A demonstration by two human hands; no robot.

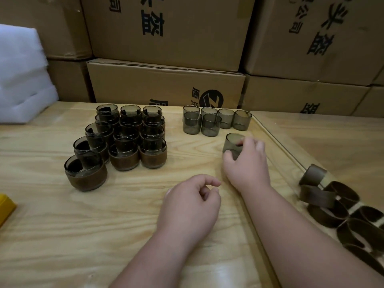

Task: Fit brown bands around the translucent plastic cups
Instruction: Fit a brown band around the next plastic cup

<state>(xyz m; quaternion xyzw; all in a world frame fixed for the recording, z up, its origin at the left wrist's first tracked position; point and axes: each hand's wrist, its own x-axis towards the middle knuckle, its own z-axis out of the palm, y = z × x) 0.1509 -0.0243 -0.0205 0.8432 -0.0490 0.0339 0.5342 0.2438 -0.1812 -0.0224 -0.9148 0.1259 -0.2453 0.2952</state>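
Item in hand: one bare cup [232, 144], smoky translucent, upright on the table [62, 235], standing apart in front of the unbanded group. No band on it.

Right hand [248, 161]: grasping this cup, thumb on its near side and fingers curled over the far side and rim. Whether the cup is lifted or rests on the wood cannot be told.

Left hand [190, 208]: loosely curled, holding nothing, resting on the table just beside the right wrist.

Bare cups [209, 120]: six, upright, in a close cluster at the table's far edge, behind the held cup.

Bands [336, 208]: brown loops, a loose heap at the right, partly overlapping, some on edge and some flat; the heap runs out of frame. Well apart from the held cup, right of the right forearm.

Banded cups [128, 142]: a dozen or so, left of centre, in close rows, each with a brown sleeve round its lower part; nearest one [86, 173] stands a little forward of the rest.

Step, as judged: picking a fresh cup from the unbanded stock; fitting not yet begun. Most of the batch looks done, seven cups left.

Next move, as judged: a band is needed, and the empty left hand is far from the heap, so either the cup changes hands or the left crosses over. The band must then be slid squarely over the cup.

Surroundings: cardboard boxes [166, 38] stacked behind; white foam [20, 75] far left; a yellow object [6, 206] at the left edge.
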